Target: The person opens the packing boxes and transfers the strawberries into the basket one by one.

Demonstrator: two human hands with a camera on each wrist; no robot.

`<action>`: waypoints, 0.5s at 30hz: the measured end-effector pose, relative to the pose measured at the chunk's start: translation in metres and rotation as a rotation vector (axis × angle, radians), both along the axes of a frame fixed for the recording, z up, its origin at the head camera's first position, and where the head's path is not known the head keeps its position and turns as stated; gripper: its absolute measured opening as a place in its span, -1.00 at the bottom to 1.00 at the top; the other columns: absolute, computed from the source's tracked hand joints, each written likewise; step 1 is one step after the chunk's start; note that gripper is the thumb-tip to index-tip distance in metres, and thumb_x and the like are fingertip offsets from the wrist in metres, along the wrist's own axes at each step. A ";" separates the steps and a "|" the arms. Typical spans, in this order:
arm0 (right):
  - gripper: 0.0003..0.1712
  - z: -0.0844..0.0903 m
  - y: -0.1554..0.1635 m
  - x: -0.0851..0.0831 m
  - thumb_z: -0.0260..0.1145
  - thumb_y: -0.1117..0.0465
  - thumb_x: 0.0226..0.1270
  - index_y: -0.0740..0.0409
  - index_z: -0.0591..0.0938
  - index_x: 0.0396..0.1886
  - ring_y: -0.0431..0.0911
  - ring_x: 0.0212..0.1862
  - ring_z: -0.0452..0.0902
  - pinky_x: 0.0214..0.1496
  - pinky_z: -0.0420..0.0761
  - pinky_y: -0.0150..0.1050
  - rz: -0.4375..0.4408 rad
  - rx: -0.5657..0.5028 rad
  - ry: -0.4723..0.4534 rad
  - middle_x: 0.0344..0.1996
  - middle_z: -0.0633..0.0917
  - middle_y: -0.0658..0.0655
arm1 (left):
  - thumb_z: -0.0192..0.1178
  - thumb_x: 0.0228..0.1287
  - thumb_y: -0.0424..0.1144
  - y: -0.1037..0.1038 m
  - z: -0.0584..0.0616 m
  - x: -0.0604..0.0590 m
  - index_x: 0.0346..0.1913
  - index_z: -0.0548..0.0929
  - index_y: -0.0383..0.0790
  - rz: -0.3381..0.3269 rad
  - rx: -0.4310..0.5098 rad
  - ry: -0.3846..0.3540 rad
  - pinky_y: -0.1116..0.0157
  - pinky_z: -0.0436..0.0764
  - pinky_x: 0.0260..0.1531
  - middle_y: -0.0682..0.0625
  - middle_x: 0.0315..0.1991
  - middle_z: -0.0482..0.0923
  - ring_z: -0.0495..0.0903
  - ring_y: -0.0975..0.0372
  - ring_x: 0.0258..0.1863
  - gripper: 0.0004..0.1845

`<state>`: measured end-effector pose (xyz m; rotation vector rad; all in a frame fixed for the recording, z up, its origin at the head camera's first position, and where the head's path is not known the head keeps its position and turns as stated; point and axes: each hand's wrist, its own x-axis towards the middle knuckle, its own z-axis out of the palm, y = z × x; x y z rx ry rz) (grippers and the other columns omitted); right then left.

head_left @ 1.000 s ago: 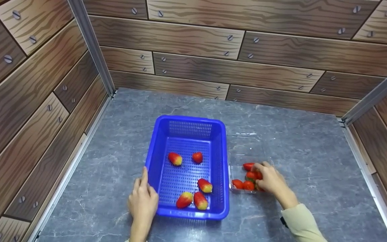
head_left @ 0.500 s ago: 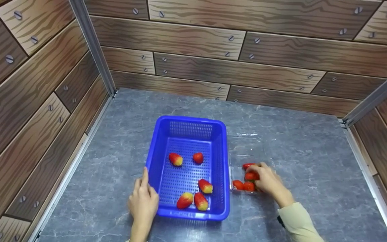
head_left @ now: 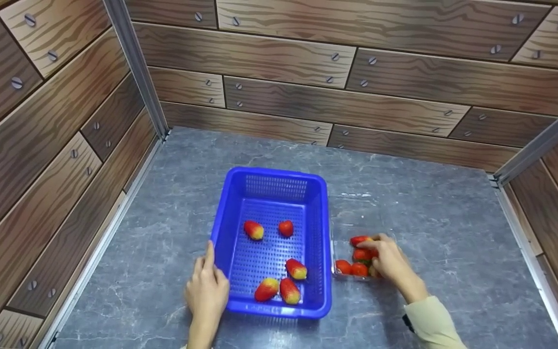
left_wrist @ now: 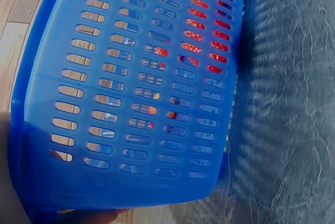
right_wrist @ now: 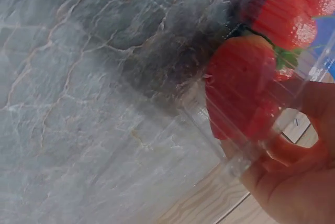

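A blue perforated plastic basket (head_left: 269,310) stands in the middle of the table, with several red-and-yellow strawberries (head_left: 289,291) lying loose in it. My left hand (head_left: 206,290) holds the basket's left rim near its front corner, index finger stretched along the edge. To the right is a clear plastic box (head_left: 335,242) with several red strawberries (head_left: 359,269) in its near part. My right hand (head_left: 390,261) reaches into this box, fingertips at the strawberries, thumb and fingers bent. In the right wrist view a large strawberry (right_wrist: 238,88) shows through the box wall; I cannot tell whether the fingers pinch one.
The grey marbled tabletop (head_left: 177,194) is bounded by wood-patterned walls (head_left: 269,87) at the back and both sides. Metal corner posts (head_left: 136,63) stand at its back corners. The basket's right side is close to the box.
My right hand shifts slightly among the strawberries in the box, uncovering the yellow end of the one at the back. The left hand and the basket stay in place.
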<state>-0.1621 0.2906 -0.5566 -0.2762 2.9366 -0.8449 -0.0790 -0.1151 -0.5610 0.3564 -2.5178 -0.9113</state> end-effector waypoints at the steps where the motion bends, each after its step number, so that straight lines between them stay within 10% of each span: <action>1: -0.16 0.001 0.000 0.001 0.00 0.70 -0.27 0.13 0.74 0.06 0.14 -0.12 0.50 -0.48 0.56 -0.25 0.000 -0.013 0.001 0.01 0.54 0.24 | 0.14 0.15 -0.44 0.000 0.000 0.000 0.39 0.47 -0.16 0.000 0.000 -0.001 -0.04 0.54 -0.58 -0.18 -0.09 0.62 0.58 -0.11 -0.56 -0.35; 15: -0.35 0.037 -0.020 0.007 0.13 0.62 -0.15 0.06 0.79 -0.09 0.27 0.08 0.48 -0.17 0.60 0.15 -0.004 0.078 0.160 0.07 0.55 0.24 | 0.13 0.17 -0.43 -0.001 -0.001 0.000 0.39 0.48 -0.14 0.000 0.002 -0.006 -0.05 0.52 -0.60 -0.14 -0.12 0.61 0.57 -0.11 -0.58 -0.36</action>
